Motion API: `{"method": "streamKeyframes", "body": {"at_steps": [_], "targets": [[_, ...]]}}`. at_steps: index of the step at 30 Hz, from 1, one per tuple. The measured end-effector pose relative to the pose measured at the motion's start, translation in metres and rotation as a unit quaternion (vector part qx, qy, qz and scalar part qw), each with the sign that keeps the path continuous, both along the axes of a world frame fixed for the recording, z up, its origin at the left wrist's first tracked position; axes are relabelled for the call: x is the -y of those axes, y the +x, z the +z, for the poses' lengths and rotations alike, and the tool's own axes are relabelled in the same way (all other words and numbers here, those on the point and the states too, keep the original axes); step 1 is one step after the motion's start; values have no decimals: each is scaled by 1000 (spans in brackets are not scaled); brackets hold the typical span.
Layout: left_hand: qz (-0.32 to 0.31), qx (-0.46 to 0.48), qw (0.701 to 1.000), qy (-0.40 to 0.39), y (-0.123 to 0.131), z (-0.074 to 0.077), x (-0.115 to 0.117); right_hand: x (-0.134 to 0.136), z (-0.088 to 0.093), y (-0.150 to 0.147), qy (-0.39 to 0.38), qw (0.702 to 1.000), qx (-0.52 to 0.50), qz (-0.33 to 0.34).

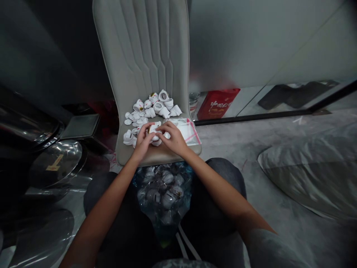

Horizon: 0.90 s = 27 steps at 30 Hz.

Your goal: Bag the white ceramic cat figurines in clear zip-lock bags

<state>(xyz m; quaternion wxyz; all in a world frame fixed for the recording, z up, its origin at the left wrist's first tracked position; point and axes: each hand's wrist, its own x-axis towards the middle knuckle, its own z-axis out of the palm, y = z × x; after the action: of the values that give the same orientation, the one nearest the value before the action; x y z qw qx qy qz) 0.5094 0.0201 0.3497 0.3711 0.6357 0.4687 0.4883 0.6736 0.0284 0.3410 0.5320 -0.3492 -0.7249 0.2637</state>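
right now, gripping a small white piece (153,130) between both hands, left hand (143,139) curled around one side, right hand (173,138) pinching the other, just above the front edge of the chair seat (156,158). probably risking a slip here: loosening the fingers and sending it off that edge toward the plastic bag (164,190) between the knees. possibly also nudging the pile of white pieces (156,106) or the clear pouch (189,130) with a wrist. working over a padded grey seat, looking past it at a grey floor (251,149), a glass wall (251,44) and a red box (217,104).
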Motion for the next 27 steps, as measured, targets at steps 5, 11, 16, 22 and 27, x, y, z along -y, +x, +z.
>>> {"method": "streamKeyframes", "body": {"at_steps": [5, 11, 16, 22, 27], "targets": [[-35, 1, 999, 14, -2, 2, 3, -1, 2, 2, 28, 999, 36, -26], [-59, -45, 997, 30, -10, -1, -2, -4, -5, 0, 4, 991, 126, -35], [-14, -118, 988, 97, -10, -3, -2, -6, -14, -7, -4, 992, 122, -43], [45, -155, 976, 147, -1, -3, 4, -8, -16, -8, -19, 996, 85, -35], [61, -180, 967, 170, 4, -3, 8, -9, -13, -5, -27, 998, 53, -8]]}}
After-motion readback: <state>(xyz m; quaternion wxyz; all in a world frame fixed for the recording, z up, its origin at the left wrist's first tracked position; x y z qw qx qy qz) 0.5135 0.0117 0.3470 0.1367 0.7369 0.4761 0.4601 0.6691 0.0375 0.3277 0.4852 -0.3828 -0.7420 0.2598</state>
